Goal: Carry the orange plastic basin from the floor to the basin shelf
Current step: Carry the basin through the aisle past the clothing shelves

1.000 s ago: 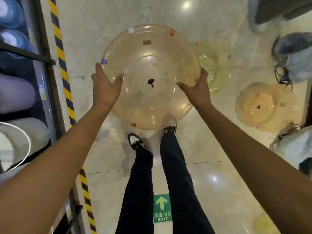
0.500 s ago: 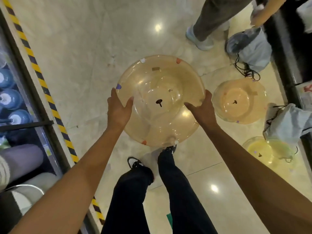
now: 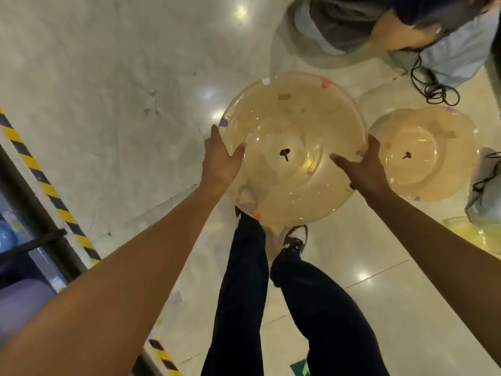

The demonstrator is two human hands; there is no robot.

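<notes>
Two hands on one basin, held out at arm's length above the floor (image 3: 103, 85). Left hand (image 3: 220, 161) clamped on the left rim of the orange plastic basin (image 3: 291, 147), thumb hooked over into the bowl, fingers stretched along the outside edge. Right hand (image 3: 364, 169) pressed on the right rim, thumb reaching inward, fingers curled round the outer edge. Both grips closed on the rim, basin hanging between them, opening facing up, clear of the tiles. See-through orange wall, with a shoe and a trouser leg showing right through the bottom. Small dark mark (image 3: 284, 154) at the centre of the base. Coloured dots around the rim: purple by the left fingertips, white and red on the far side, red on the near side.

Just right of the carried basin, down on the floor, a second orange basin (image 3: 423, 156) with the same dark centre mark. Further right and nearer, a yellowish basin (image 3: 466, 232) partly cut off at the edge. Grey bag (image 3: 485, 191) lying beside those two. Black-and-yellow hazard tape (image 3: 51, 196) running along the floor on the left, next to a dark frame. Dark trousers (image 3: 244, 294) and a black-and-white shoe (image 3: 294, 238) directly below. Another person (image 3: 379, 25) crouched at the top right, a dark cord (image 3: 433, 88) trailing on the floor near them.
</notes>
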